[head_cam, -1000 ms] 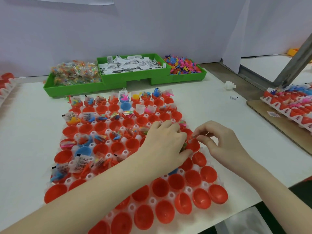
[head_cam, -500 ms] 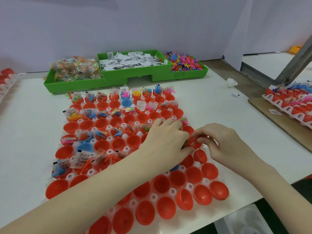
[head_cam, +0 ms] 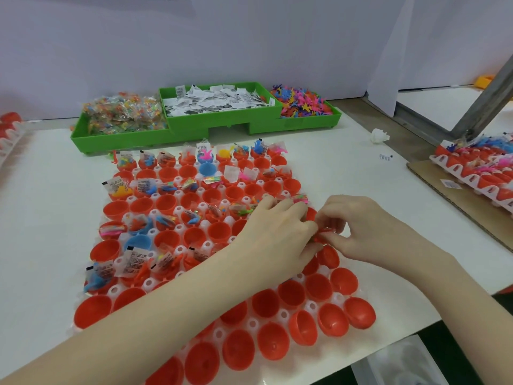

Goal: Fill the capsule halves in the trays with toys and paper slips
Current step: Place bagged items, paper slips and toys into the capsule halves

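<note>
A white tray (head_cam: 283, 315) of red capsule halves (head_cam: 319, 287) lies on the table in front of me. Far and left halves hold toys and paper slips; near and right ones are bare. My left hand (head_cam: 277, 234) and my right hand (head_cam: 358, 226) meet over the tray's right side. Their fingertips pinch a small red item (head_cam: 323, 233) between them; what it is I cannot tell. Behind the tray stands a green bin (head_cam: 194, 132) with bagged toys (head_cam: 122, 112), paper slips (head_cam: 213, 102) and loose coloured toys (head_cam: 301, 102).
A second tray of filled capsules (head_cam: 483, 168) sits on cardboard (head_cam: 455, 195) at the right. More red capsules (head_cam: 9, 126) lie at the far left edge. A small white piece (head_cam: 379, 135) and a stray slip (head_cam: 385, 157) lie on the table. A grey metal post (head_cam: 485, 93) rises at the right.
Both hands stay together over the tray's right side; the right hand's fingers have worked slightly at the small item. The view has tilted a little.
</note>
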The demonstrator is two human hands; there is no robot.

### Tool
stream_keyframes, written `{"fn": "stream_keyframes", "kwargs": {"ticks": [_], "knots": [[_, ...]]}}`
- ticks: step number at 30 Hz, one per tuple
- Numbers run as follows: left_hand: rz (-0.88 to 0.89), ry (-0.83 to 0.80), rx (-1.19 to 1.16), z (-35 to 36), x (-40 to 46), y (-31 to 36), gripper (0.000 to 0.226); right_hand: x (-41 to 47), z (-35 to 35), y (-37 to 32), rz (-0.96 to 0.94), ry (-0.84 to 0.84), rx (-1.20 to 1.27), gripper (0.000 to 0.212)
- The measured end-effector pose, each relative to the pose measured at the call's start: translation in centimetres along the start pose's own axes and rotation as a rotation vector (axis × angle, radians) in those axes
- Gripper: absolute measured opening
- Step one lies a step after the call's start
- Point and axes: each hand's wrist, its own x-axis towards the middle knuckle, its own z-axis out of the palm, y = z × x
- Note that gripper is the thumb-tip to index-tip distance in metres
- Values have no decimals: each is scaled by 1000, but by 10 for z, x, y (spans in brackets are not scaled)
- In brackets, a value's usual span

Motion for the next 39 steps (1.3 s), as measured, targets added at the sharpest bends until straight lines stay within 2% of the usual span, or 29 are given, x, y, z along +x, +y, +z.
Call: {"fn": "stream_keyframes", "kwargs": {"ticks": [3, 5, 9, 13, 17, 20, 24, 28, 30, 31, 33, 36, 37, 39], "knots": [[-28, -53, 7, 0, 1, -4, 43, 4, -5, -2, 73, -12, 72, 12], [-26, -30, 7, -2, 0, -8, 48, 5, -8, -3, 123, -22, 152, 14], [54, -5, 1, -2, -1, -6, 47, 2, -12, -2, 175, -60, 252, 17], [114, 20, 92, 1, -1, -3, 43, 2, -9, 0, 174, -22, 173, 13], [87, 73, 84, 0, -3, -3, 39, 4, -2, -5, 88, -46, -2, 16], [24, 150, 33, -12, -4, -9, 42, 3, -3, -6, 78, -91, -59, 17], [-91, 271, 33, -38, -16, -47, 33, 1, -14, -1, 81, -191, -46, 12], [-366, 387, -124, -61, -34, -112, 31, 9, -28, 5, 121, -406, -47, 27], [-532, 444, -210, -66, -44, -147, 26, 23, -39, 2, 117, -452, 40, 33], [-608, 468, -220, -66, -48, -164, 23, 35, -45, 2, 95, -441, 96, 35], [-730, 454, -222, -65, -53, -202, 20, 66, -54, 3, 65, -317, 213, 38], [-849, 357, -256, -64, -56, -252, 25, 133, -50, 21, 91, 78, 340, 4], [-887, 312, -259, -63, -56, -267, 28, 158, -45, 32, 129, 227, 345, 12], [-954, 217, -216, -59, -53, -289, 34, 204, -35, 55, 248, 402, 276, 9]]}}
